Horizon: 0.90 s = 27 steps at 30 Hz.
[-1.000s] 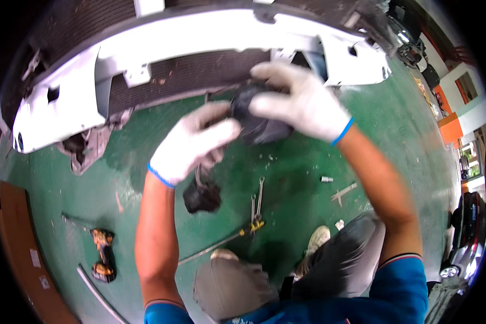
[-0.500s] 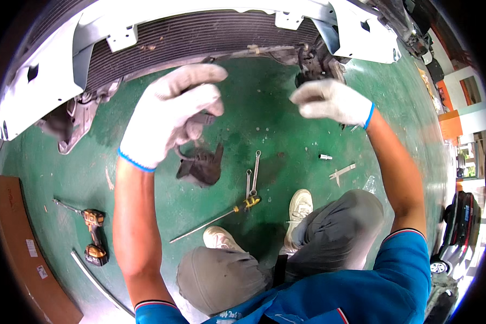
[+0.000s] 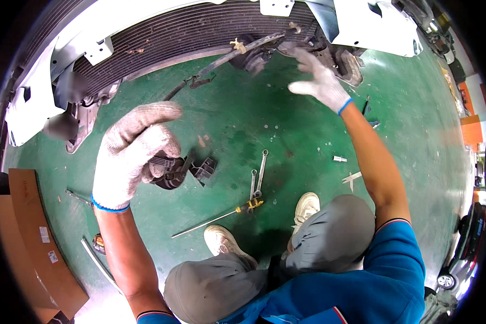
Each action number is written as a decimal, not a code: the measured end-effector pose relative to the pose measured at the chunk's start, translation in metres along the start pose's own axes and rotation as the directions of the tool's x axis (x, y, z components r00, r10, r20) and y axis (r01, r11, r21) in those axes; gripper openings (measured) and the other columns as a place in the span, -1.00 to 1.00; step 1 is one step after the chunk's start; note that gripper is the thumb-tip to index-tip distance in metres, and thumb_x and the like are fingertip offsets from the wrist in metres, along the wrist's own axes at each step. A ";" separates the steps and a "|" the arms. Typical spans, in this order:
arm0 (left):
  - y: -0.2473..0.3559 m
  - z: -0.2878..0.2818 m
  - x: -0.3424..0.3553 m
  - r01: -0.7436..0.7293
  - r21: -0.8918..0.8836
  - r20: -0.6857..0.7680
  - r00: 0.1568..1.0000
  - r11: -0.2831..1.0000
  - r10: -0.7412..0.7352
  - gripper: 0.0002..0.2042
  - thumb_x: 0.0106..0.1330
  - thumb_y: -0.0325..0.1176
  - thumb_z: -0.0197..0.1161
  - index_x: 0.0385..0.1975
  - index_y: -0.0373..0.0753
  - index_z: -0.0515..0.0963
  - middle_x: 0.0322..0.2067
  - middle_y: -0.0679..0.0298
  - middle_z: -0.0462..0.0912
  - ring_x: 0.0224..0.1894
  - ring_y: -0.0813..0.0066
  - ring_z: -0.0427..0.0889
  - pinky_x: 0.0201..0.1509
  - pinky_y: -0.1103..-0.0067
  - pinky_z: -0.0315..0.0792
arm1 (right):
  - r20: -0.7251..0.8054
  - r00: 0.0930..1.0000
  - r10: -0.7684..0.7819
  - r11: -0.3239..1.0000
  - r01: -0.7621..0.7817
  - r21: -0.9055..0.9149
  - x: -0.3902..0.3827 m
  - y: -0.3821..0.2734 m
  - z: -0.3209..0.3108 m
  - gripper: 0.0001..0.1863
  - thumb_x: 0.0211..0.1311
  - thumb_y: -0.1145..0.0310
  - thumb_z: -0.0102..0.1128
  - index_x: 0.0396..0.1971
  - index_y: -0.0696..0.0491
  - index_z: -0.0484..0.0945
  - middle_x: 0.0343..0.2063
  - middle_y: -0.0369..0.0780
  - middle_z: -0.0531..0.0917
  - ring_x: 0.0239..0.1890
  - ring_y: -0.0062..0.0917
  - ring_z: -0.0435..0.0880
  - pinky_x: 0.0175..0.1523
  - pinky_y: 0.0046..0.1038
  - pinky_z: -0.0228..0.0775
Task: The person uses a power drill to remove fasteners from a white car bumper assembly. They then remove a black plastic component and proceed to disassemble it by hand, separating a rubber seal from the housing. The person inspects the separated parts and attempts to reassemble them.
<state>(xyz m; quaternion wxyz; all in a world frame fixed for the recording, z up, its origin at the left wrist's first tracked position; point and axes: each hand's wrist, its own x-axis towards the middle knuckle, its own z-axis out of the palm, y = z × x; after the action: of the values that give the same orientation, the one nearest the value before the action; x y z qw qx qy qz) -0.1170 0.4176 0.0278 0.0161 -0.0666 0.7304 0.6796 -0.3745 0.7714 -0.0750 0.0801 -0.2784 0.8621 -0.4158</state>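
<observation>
My left hand (image 3: 137, 143), in a white knit glove with a blue cuff, is closed on a black plastic part (image 3: 170, 177). That part is rounded, with ridges near my fingertips, and a boxy black end (image 3: 203, 169) sticks out to its right. The gloved fingers cover some of it. My right hand (image 3: 319, 83), gloved alike, is open with its fingers spread below the car's front end, holding nothing. A wrapped wiring harness (image 3: 221, 60) with a tan clip (image 3: 237, 46) slants from near my left hand up to the car. A blurred dark rounded part (image 3: 251, 58) hangs beside it.
White bumper beam (image 3: 356, 24) and dark finned radiator (image 3: 162, 46) span the far side. On the green floor lie two wrenches (image 3: 261, 173), a yellow-handled screwdriver (image 3: 210, 224), a socket (image 3: 339, 159) and a partly hidden power drill (image 3: 99, 243). Cardboard (image 3: 43, 237) stands at left.
My left hand has moved left and down with the black part. My right hand has lifted and spread its fingers. The harness now slants down from the car, and the view has shifted.
</observation>
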 end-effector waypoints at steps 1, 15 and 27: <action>0.002 0.003 -0.001 0.001 0.002 -0.008 1.000 1.000 -0.001 -0.55 0.39 -0.24 0.34 0.13 -0.46 0.54 -0.45 0.21 0.66 -0.37 0.50 0.62 -0.22 0.59 0.48 | -0.005 1.000 -0.012 0.998 0.012 -0.061 0.009 -0.001 0.006 0.12 -0.07 0.15 0.61 0.49 0.12 0.17 0.38 0.04 0.42 0.38 -0.15 0.46 0.44 -0.23 0.32; 0.011 0.023 -0.007 -0.003 0.036 -0.100 0.995 0.999 0.006 -0.56 0.42 -0.25 0.30 0.16 -0.45 0.54 -0.43 0.24 0.66 -0.34 0.50 0.63 -0.15 0.57 0.50 | 0.306 0.946 -0.104 0.957 0.011 0.290 0.001 -0.023 0.025 -0.40 0.29 0.24 0.28 0.26 0.24 0.48 0.00 -0.24 0.68 0.00 -0.56 0.63 0.19 -0.48 0.46; -0.001 0.025 -0.001 -0.046 -0.057 -0.108 0.993 0.997 0.040 -0.61 0.45 -0.20 0.29 0.16 -0.28 0.58 -0.42 0.33 0.67 -0.57 0.82 0.47 -0.64 0.84 0.19 | 0.443 0.896 -0.012 0.760 -0.280 0.587 -0.034 -0.019 0.022 -0.16 0.11 0.05 0.41 0.27 0.32 0.41 0.11 -0.10 0.64 0.10 -0.43 0.65 0.27 -0.36 0.46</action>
<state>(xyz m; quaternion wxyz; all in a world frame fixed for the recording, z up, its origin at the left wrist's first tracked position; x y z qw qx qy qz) -0.1179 0.4430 0.0250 -0.0395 -0.0877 0.7110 0.6966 -0.3302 0.7654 -0.0779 0.3838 -0.2535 0.6495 -0.6056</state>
